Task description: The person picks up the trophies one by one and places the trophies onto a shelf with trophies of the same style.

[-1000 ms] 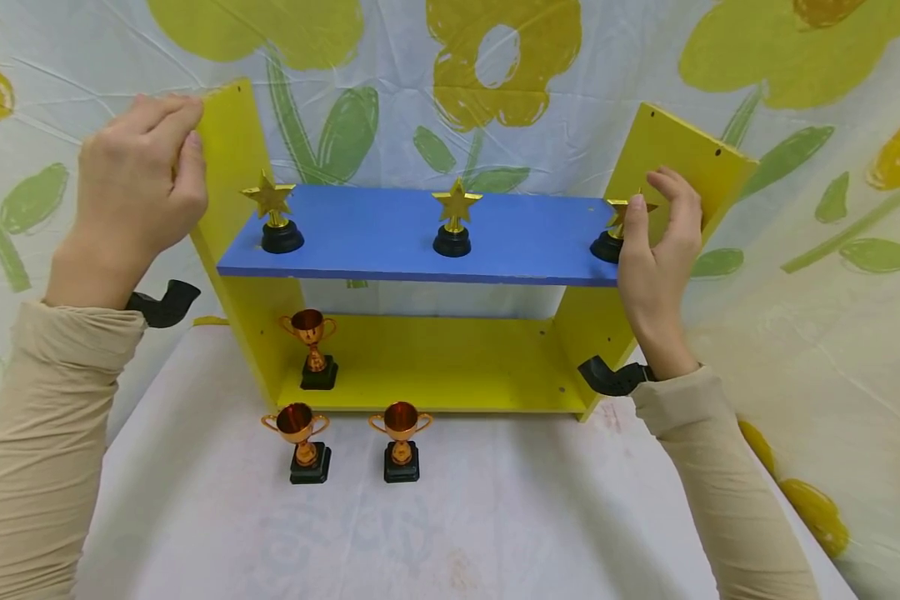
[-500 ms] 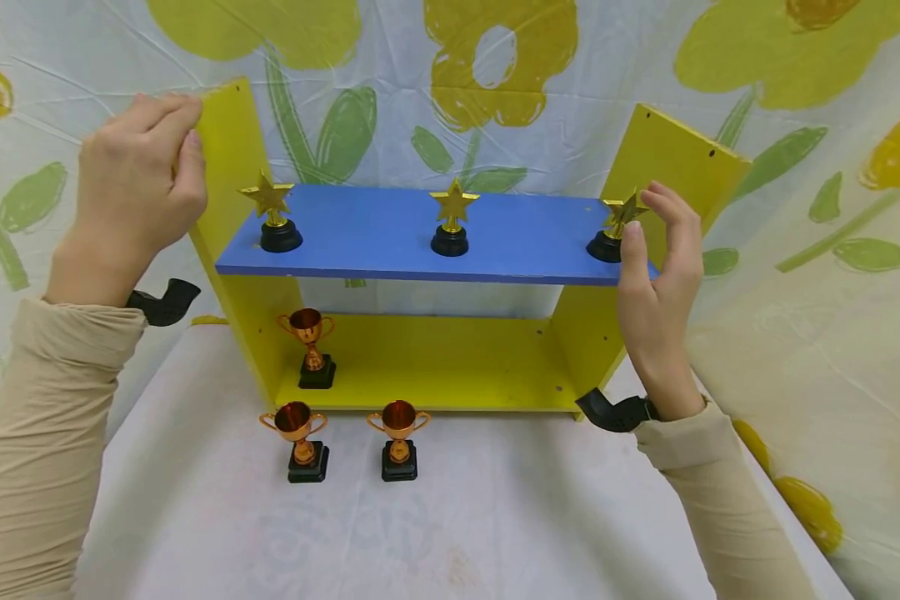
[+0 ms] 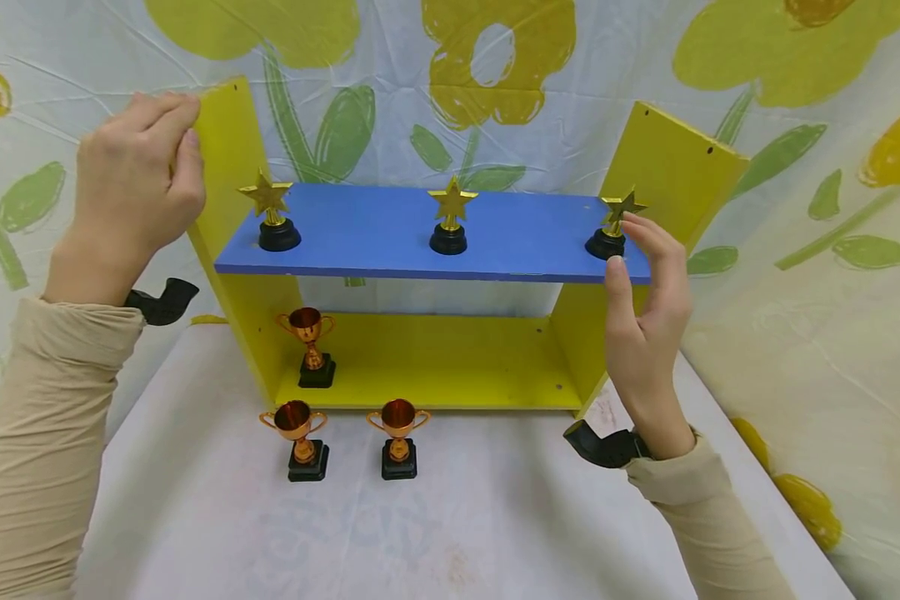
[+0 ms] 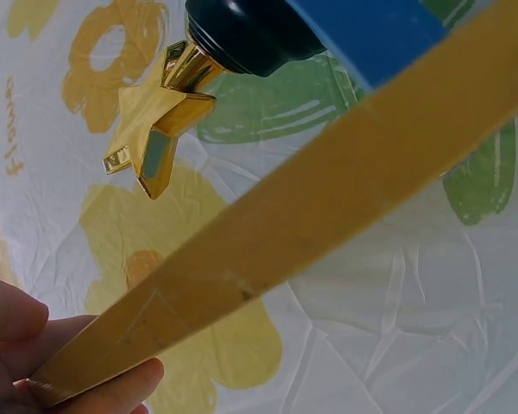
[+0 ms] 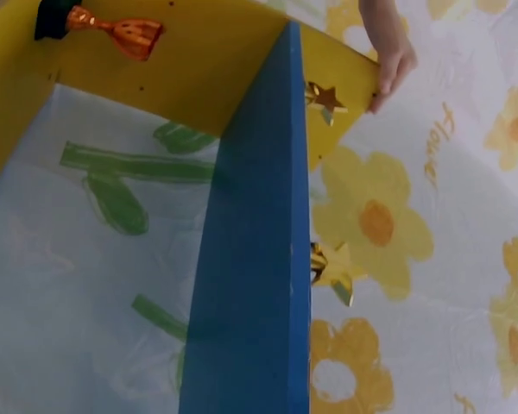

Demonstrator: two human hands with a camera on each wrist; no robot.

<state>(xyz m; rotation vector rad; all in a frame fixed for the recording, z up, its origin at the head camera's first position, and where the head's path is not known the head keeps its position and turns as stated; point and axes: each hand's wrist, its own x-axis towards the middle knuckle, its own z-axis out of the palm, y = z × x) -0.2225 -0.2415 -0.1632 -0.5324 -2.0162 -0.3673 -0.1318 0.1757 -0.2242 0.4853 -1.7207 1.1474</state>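
My left hand (image 3: 138,175) grips the top of the yellow left side panel (image 3: 232,150) of a shelf unit; in the left wrist view its fingers (image 4: 125,388) lie on both sides of the panel's edge. My right hand (image 3: 648,325) is at the right end of the blue shelf (image 3: 375,225), thumb and fingers apart, holding nothing. Its fingertips are close to the right gold star trophy (image 3: 606,244); whether they touch it I cannot tell. A middle star trophy (image 3: 448,240) and a left star trophy (image 3: 279,236) stand upright on the same shelf.
One bronze cup trophy (image 3: 317,371) stands at the left of the yellow bottom shelf (image 3: 435,358). Two more, a left cup (image 3: 307,461) and a right cup (image 3: 399,458), stand on the white cloth (image 3: 495,517) in front. A flower-printed curtain (image 3: 397,142) hangs behind.
My right hand has drawn down and away from the right star trophy, which now shows almost whole. The left hand keeps its grip on the panel.
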